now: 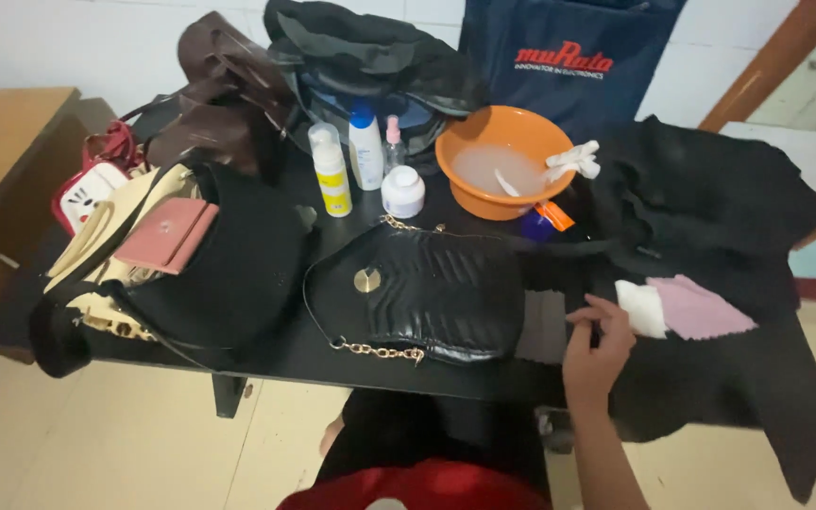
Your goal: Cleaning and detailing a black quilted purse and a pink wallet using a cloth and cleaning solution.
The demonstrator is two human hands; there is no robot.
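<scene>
Right hand [595,351] on grey cloth [542,326] beside black quilted bag [432,293]

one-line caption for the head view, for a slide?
Right hand touches grey cloth beside black quilted handbag on cluttered table.

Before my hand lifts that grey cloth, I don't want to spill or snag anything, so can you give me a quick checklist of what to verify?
1. Right hand on the grey cloth: ok, fingertips touch its edge.
2. Left hand free: cannot tell, not in view.
3. Black bag clear of the cloth: not ok, the two meet edge to edge.
4. Orange basin of cloudy liquid away from the hand: ok, it sits further back.
5. Bottles upright: ok.
6. Pink cloth and white cloth out of the way: ok, they lie right of the hand.
</scene>
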